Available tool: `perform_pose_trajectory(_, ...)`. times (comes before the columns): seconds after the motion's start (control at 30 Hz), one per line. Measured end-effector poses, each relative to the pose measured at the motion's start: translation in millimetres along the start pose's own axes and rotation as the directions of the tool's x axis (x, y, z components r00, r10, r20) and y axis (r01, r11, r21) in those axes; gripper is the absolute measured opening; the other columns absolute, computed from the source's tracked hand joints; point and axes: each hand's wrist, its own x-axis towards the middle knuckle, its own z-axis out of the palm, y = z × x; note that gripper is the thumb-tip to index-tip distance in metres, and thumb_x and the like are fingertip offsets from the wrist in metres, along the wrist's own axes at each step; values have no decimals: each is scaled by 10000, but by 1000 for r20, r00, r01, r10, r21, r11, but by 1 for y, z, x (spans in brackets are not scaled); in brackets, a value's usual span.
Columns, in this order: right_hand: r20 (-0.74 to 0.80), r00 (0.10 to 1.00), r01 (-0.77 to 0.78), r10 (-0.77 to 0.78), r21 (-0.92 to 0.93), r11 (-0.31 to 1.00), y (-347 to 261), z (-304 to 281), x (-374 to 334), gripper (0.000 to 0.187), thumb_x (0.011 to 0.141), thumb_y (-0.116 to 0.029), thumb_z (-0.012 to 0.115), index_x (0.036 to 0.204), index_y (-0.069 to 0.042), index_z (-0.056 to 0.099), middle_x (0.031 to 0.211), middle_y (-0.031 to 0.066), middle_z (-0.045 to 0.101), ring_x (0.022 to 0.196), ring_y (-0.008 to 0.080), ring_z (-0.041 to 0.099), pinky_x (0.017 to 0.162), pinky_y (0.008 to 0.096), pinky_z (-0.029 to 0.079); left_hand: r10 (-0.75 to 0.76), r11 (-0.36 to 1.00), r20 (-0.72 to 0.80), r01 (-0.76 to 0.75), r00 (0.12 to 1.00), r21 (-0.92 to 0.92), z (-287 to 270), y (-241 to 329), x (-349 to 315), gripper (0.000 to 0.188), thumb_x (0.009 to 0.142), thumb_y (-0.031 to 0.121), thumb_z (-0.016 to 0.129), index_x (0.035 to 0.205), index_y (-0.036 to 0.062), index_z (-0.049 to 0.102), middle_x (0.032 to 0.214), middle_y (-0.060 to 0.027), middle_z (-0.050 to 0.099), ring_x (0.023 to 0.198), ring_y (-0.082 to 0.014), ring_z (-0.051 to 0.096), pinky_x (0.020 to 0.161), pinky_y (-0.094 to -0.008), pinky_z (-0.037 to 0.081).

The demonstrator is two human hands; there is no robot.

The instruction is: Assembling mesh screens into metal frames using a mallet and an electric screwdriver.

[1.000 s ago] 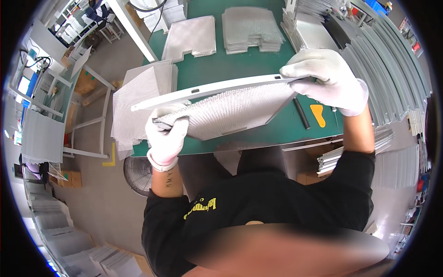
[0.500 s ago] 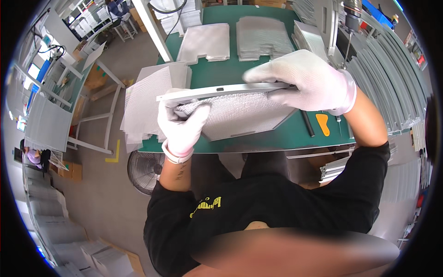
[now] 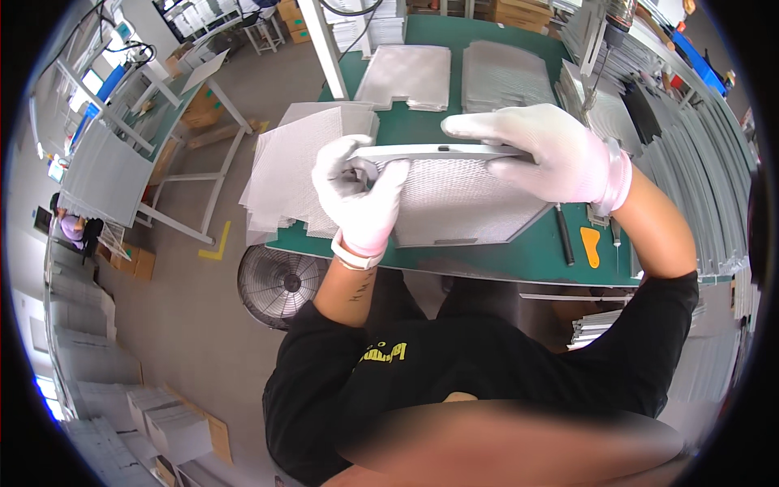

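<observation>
- Left hand (image 3: 357, 195): grasped the panel's left end, some fingertips hidden.
- Mesh panel (image 3: 462, 203): over the table's (image 3: 519, 258) near half, left edge covered.
- Right hand (image 3: 560, 154): fingers and thumb gripped the rail (image 3: 454, 151), hiding its right end.
- Stack (image 3: 503, 71): table's far half, partly covered.
- Hanging tool (image 3: 619, 16): table's far right, top cut off.

On the desk (image 3: 519, 264) before you, a sheet pile (image 3: 296, 162) lies left of your panel (image 3: 475, 203), two sheet stacks (image 3: 406, 73) behind it, a scraper (image 3: 591, 246) just right of a rod (image 3: 565, 237).
</observation>
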Motion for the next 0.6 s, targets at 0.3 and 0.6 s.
perform_pose_trajectory(0.3,83,996,-30,37,-84,996,4,-5,4,552,806,30,568,1339,-103,619,944,178,615,917,367,623,827,425,510,-22,944,88,-9,996,330,-2,7,2,428,814,41,767,1212,-37,631,1069,-126,680,754,-162,591,715,-282,507)
perform_pose_trajectory(0.6,104,994,-32,38,-56,998,4,-5,4,546,799,35,581,1327,-94,627,920,179,613,890,366,623,804,427,511,123,917,145,-168,982,361,-10,-9,-2,399,957,-29,569,1353,-71,542,1177,-162,678,1046,-176,645,944,-278,496)
